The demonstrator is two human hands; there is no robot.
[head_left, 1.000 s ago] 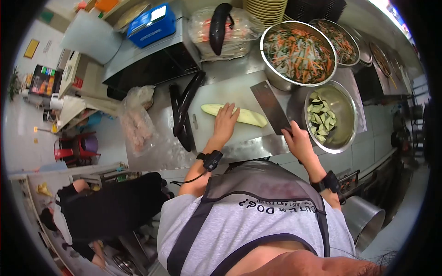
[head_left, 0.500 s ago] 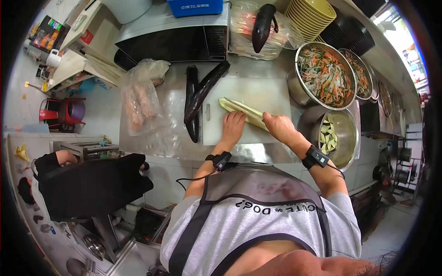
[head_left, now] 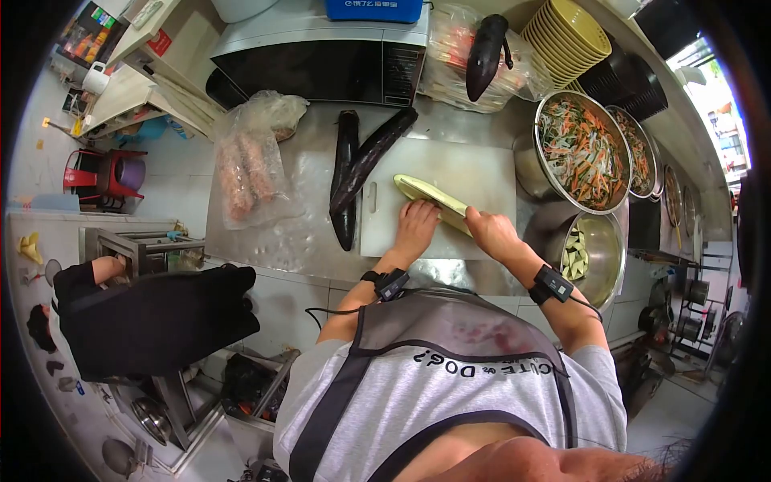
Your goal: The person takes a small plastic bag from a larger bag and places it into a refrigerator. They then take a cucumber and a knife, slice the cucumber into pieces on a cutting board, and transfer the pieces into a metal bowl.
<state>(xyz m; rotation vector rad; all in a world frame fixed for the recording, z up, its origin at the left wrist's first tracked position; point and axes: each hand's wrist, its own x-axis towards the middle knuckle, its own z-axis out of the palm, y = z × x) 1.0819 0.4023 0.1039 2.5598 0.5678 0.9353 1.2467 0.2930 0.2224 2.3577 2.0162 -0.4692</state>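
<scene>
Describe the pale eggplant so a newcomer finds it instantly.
On the metal counter, find the white cutting board, right of two overlapping dark eggplants. The pale eggplant slants across the board, with the left hand at its near side and the right hand holding a cleaver along it. Its pale flesh sets it apart from those glossy, near-black neighbours.

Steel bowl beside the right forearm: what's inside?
Cut vegetable pieces, pale with some dark edges, lie in the steel bowl. Any lower pieces, and the bottom beneath them, are covered, so can't tell how deep the pile is.
</scene>
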